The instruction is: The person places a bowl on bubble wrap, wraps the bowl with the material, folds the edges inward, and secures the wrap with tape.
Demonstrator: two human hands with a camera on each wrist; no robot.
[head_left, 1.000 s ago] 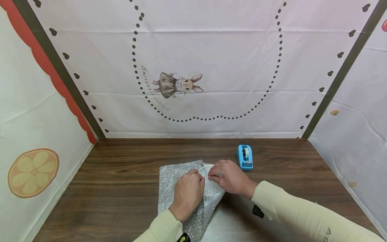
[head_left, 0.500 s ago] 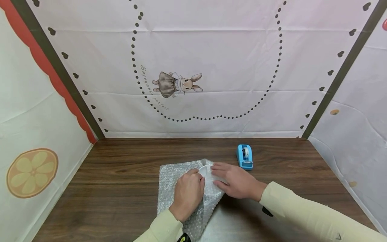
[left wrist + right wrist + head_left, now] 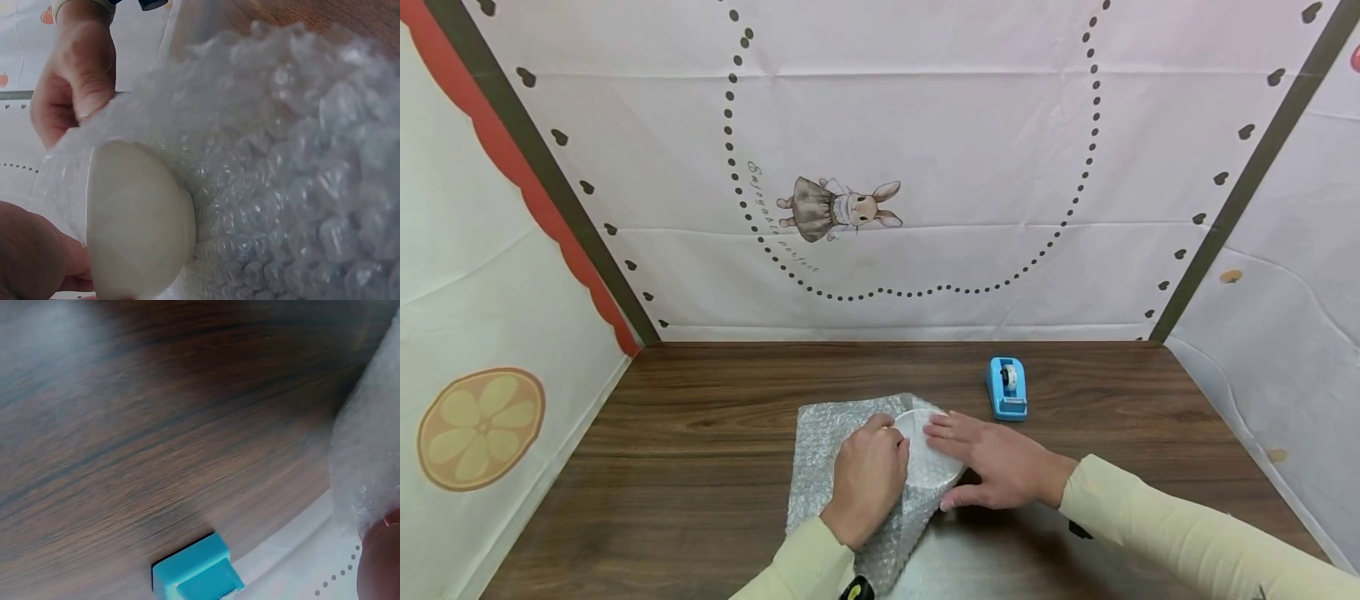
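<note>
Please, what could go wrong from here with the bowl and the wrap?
The right hand lies over the wrap at the bowl's mouth; the wrap may spring back once that hand lifts. In the left wrist view, one side of the bowl looks bare, so a knock there might damage it.

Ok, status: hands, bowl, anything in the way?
Left hand holds bowl at rim. Right hand touches bubble wrap, fingers extended. Bowl partly wrapped. Blue tape dispenser apart, not blocking.

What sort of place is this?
Perhaps a makeshift packing booth: printed sheets line the back and both sides of the table, with bubble wrap and a blue tape dispenser in view.
</note>
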